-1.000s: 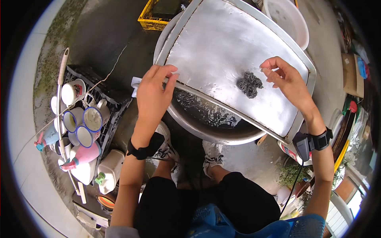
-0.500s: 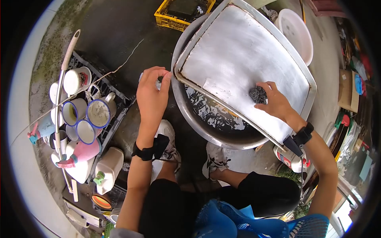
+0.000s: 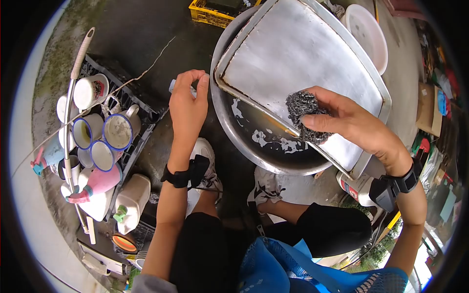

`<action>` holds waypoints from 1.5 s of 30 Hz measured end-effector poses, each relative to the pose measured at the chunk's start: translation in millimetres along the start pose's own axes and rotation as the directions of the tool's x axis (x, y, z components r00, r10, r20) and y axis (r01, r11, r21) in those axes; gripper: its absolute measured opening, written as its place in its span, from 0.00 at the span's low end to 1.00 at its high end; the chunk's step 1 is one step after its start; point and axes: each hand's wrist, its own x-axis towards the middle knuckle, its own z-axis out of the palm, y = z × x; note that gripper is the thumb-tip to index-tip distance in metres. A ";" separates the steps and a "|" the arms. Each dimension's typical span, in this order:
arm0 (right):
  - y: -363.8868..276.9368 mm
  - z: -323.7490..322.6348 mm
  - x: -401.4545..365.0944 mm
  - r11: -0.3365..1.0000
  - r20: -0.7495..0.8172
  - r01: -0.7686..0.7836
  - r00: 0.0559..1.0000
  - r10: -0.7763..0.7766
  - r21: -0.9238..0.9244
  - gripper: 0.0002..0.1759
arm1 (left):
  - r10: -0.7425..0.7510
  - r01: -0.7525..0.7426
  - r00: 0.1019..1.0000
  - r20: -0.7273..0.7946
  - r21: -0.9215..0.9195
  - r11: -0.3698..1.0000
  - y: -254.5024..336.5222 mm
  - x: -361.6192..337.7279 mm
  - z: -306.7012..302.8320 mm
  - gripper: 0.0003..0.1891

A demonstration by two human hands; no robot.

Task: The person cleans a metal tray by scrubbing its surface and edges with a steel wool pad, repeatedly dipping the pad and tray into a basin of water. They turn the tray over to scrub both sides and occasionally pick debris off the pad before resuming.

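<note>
A flat metal tray (image 3: 288,53) with a raised, browned rim rests tilted across a round metal basin (image 3: 234,132) that holds dark water with foam. My right hand (image 3: 342,115) grips a dark steel wool scrubber (image 3: 305,117), held up over the tray's near edge. My left hand (image 3: 189,97) is closed in a pinch beside the basin's left rim, just off the tray's corner; a small pale object shows behind its fingers, and what the fingertips hold is too small to make out.
Left, a black crate (image 3: 132,146) holds enamel mugs (image 3: 117,131) and spray bottles, with a long-handled pole (image 3: 71,117) across it. A white jug (image 3: 133,202) stands nearby. Behind are a yellow crate (image 3: 210,15) and a white basin (image 3: 366,36); a white bottle (image 3: 354,188) is right.
My right hand has lifted the scrubber from the tray's surface and brought it nearer to the camera, towards the tray's near edge. My left hand has hardly moved.
</note>
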 end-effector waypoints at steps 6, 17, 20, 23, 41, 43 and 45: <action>39.0 54.2 29.4 0.984 -0.008 -0.070 0.997 0.073 0.161 0.33 | -0.023 0.032 0.997 0.070 -0.119 0.992 -9.2 -1.3 -2.5 0.11; 194.3 128.3 136.6 0.931 -0.513 -0.255 0.854 0.090 -0.260 0.27 | -0.236 0.228 0.971 0.049 -0.505 0.833 -14.3 -6.6 6.1 0.10; 178.2 128.1 128.3 0.929 -0.494 -0.215 0.868 0.042 -0.300 0.25 | -0.246 0.250 0.967 0.073 -0.475 0.844 -20.1 -11.7 14.6 0.12; 130.0 123.4 87.2 0.977 -0.413 -0.068 0.911 -0.021 -0.200 0.24 | -0.280 0.298 0.954 0.106 -0.413 0.860 -23.7 -18.2 22.3 0.13; 57.4 53.1 156.7 0.443 -0.195 0.209 0.681 -0.706 -0.872 0.07 | -0.284 0.304 0.952 0.114 -0.258 0.917 -25.0 -19.1 48.5 0.13; 56.7 50.3 149.8 0.426 -0.174 0.199 0.704 -0.689 -0.883 0.07 | -0.273 0.294 0.955 0.113 -0.264 0.919 -25.6 -18.9 48.9 0.13; 55.2 42.1 138.2 0.440 -0.148 0.136 0.821 -0.551 -0.888 0.07 | -0.276 0.297 0.954 0.116 -0.264 0.918 -26.2 -19.9 48.5 0.13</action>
